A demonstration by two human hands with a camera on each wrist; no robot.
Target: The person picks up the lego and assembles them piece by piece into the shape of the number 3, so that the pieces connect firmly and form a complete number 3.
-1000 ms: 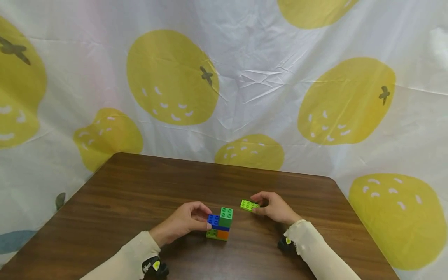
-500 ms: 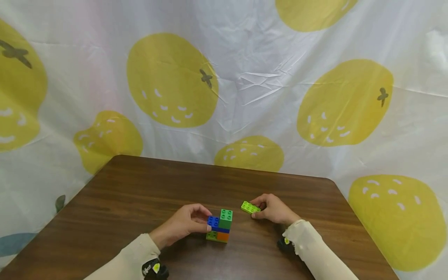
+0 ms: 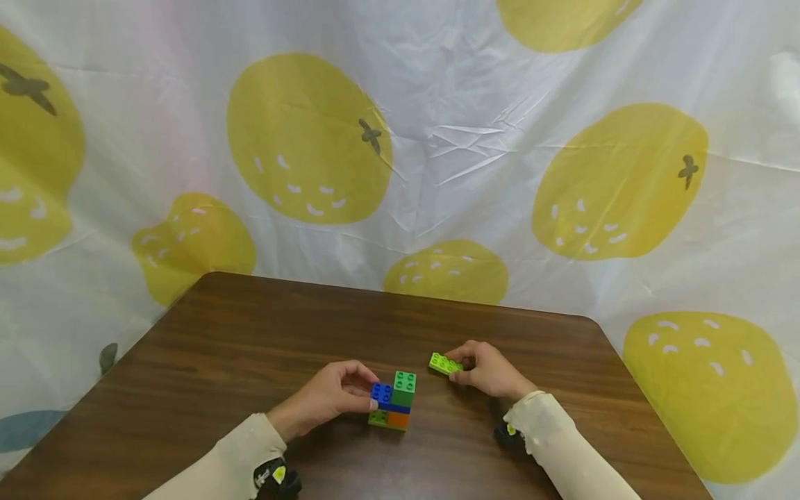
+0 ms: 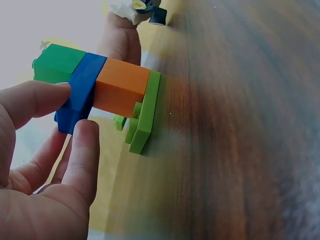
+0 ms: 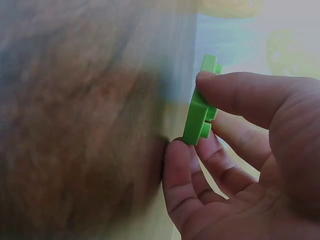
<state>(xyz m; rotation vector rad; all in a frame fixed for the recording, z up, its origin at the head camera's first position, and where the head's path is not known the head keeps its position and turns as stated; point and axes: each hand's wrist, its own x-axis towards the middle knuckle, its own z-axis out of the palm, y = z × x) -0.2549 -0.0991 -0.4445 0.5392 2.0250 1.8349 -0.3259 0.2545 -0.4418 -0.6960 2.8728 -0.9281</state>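
A small brick stack (image 3: 394, 401) stands on the brown table (image 3: 250, 347): a lime plate at the bottom, an orange brick, a blue plate and a green brick on top. My left hand (image 3: 328, 399) grips the stack (image 4: 100, 85) at its blue layer between thumb and fingers. To the right, my right hand (image 3: 490, 371) pinches a flat lime green plate (image 3: 445, 364), holding it just above the table. In the right wrist view the plate (image 5: 200, 107) sits between thumb and forefinger.
A white cloth with big yellow fruit prints (image 3: 400, 153) hangs behind and around the table. The table's far edge (image 3: 400, 295) runs close behind the hands.
The right hand with the lime plate has shifted slightly and lifted a little off the table. The left hand and the stack have stayed in place.
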